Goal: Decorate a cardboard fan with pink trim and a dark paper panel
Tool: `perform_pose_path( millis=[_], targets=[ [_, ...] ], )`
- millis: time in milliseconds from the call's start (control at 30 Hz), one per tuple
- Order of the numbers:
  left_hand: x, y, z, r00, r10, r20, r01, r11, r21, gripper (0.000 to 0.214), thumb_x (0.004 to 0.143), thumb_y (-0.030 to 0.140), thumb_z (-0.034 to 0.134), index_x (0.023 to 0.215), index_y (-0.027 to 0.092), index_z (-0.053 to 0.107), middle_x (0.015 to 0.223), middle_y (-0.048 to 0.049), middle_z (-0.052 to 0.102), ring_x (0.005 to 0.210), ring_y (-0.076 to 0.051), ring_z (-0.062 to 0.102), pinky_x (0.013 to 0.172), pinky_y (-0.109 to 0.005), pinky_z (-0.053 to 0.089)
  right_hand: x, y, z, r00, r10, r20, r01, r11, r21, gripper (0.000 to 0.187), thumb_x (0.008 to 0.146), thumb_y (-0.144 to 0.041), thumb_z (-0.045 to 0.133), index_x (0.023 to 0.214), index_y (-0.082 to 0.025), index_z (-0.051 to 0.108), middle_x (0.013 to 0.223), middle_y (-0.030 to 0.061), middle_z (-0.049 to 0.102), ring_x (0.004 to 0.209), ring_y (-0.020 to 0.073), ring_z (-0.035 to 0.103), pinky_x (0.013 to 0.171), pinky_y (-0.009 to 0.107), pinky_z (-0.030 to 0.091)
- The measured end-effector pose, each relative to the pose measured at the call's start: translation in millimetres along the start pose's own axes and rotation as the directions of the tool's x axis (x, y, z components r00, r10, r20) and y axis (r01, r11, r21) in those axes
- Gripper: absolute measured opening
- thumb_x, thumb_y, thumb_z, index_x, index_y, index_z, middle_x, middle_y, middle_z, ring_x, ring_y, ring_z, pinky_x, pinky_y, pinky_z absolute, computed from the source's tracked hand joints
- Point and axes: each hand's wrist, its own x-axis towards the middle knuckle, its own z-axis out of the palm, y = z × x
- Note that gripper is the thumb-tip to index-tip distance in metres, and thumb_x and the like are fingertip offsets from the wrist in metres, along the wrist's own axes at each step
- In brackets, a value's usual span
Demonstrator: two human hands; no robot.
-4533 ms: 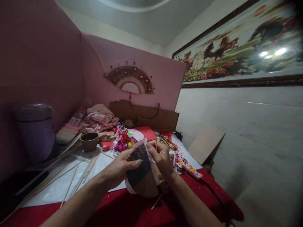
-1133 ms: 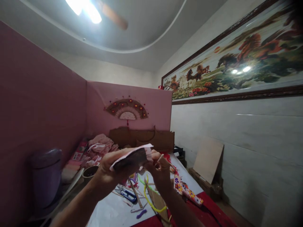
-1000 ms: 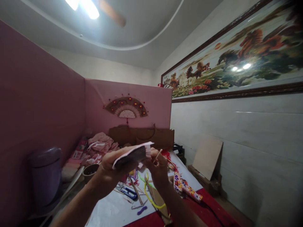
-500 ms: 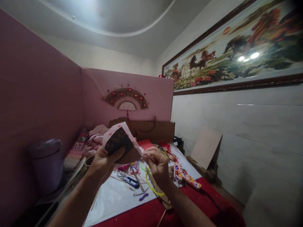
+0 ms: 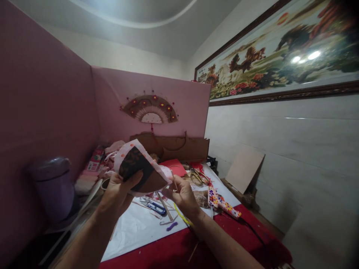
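Observation:
My left hand [image 5: 116, 194] is closed on a fan-shaped craft piece [image 5: 140, 170], brown card with a dark patterned patch and a white spotted cloth edge, held up above the table. My right hand [image 5: 181, 196] is closed in a pinch at the piece's right corner, with a thin wooden stick [image 5: 174, 181] between its fingers. Below the hands, on white paper [image 5: 134, 231], lie blue snips [image 5: 154, 206], wooden sticks and bits of yellow and purple cord.
A red cloth [image 5: 179, 250] covers the table's near side. A floral glue gun [image 5: 223, 201], gold scissors [image 5: 198, 175], brown cardboard [image 5: 179, 147], a pile of pink cloth [image 5: 112, 153] and a purple lidded bin [image 5: 52, 186] stand around. A finished fan [image 5: 150, 108] hangs on the pink partition.
The craft piece has turned from edge-on to face-on and shifted left in my left hand. The view has dropped toward the table. My right hand stays pinched at its right corner.

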Motion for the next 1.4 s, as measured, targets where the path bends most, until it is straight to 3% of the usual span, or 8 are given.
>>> perform_pose_path(
  millis=[133,300,633,767,1100,1267,1400],
  targets=[
    [1,-2,-1.9,1.000,-0.002,-0.010,0.002,1.000,-0.007,0.045,0.057,0.014,0.079,0.101,0.019,0.069,0.087,-0.0089,0.074,0.089,-0.029,0.067,0.080,-0.040,0.054,4,5,5,0.997,0.044,-0.060,-0.041,0.998,0.043,0.019,0.071,-0.028,0.066,0.065,-0.016,0.053,0.055,-0.0063,0.040,0.051,0.0080,0.032,0.049,0.021,0.028],
    [1,0,-2.2,1.000,0.004,-0.014,-0.004,1.000,0.013,0.045,0.058,0.014,0.078,0.102,0.020,0.068,0.090,-0.0073,0.074,0.089,-0.028,0.067,0.081,-0.041,0.054,5,10,6,0.995,0.052,-0.087,-0.045,0.996,0.082,0.024,0.071,-0.031,0.067,0.060,-0.017,0.051,0.048,-0.0079,0.036,0.045,0.0067,0.028,0.042,0.020,0.023],
    [0,0,1.6,1.000,-0.001,-0.018,0.001,1.000,-0.011,0.044,0.061,0.014,0.077,0.103,0.019,0.067,0.089,-0.0071,0.074,0.090,-0.028,0.067,0.083,-0.042,0.053,1,13,8,0.991,0.014,-0.135,-0.005,0.998,0.069,0.027,0.072,-0.032,0.068,0.060,-0.017,0.048,0.051,-0.0076,0.036,0.047,0.0066,0.026,0.044,0.020,0.021],
    [1,-1,2.6,1.000,0.000,-0.020,0.000,1.000,-0.011,0.045,0.060,0.017,0.078,0.104,0.017,0.067,0.087,-0.0089,0.074,0.091,-0.030,0.066,0.084,-0.044,0.052,0,7,10,0.988,0.051,-0.147,-0.038,0.995,0.092,0.027,0.070,-0.032,0.069,0.061,-0.017,0.048,0.051,-0.0078,0.036,0.047,0.0065,0.026,0.044,0.020,0.021],
    [3,-1,6.1,0.998,0.009,-0.064,-0.008,1.000,0.005,0.032,0.056,0.022,0.080,0.086,0.013,0.071,0.080,-0.0092,0.075,0.089,-0.032,0.066,0.083,-0.044,0.053,1,-2,19,0.982,0.114,-0.149,-0.077,0.970,0.231,0.031,0.068,-0.038,0.066,0.057,-0.018,0.046,0.043,-0.0087,0.035,0.039,0.0056,0.026,0.039,0.021,0.019],
    [3,2,10.7,0.999,0.036,-0.040,-0.037,0.999,-0.021,0.036,0.061,0.020,0.078,0.096,0.019,0.069,0.086,-0.0043,0.075,0.094,-0.030,0.065,0.085,-0.040,0.053,-1,-4,18,0.985,0.099,-0.142,-0.066,0.972,0.225,0.027,0.066,-0.035,0.069,0.058,-0.017,0.051,0.046,-0.0069,0.040,0.042,0.0057,0.028,0.040,0.020,0.021],
    [6,4,13.5,0.999,0.044,-0.007,-0.044,0.997,-0.058,0.032,0.070,0.019,0.071,0.102,0.024,0.067,0.093,-0.0002,0.074,0.098,-0.026,0.064,0.088,-0.036,0.052,-3,-9,19,0.984,0.145,-0.102,-0.115,0.960,0.254,0.024,0.064,-0.033,0.072,0.069,-0.016,0.056,0.055,-0.0044,0.049,0.046,0.0062,0.034,0.042,0.020,0.024]
  ],
)
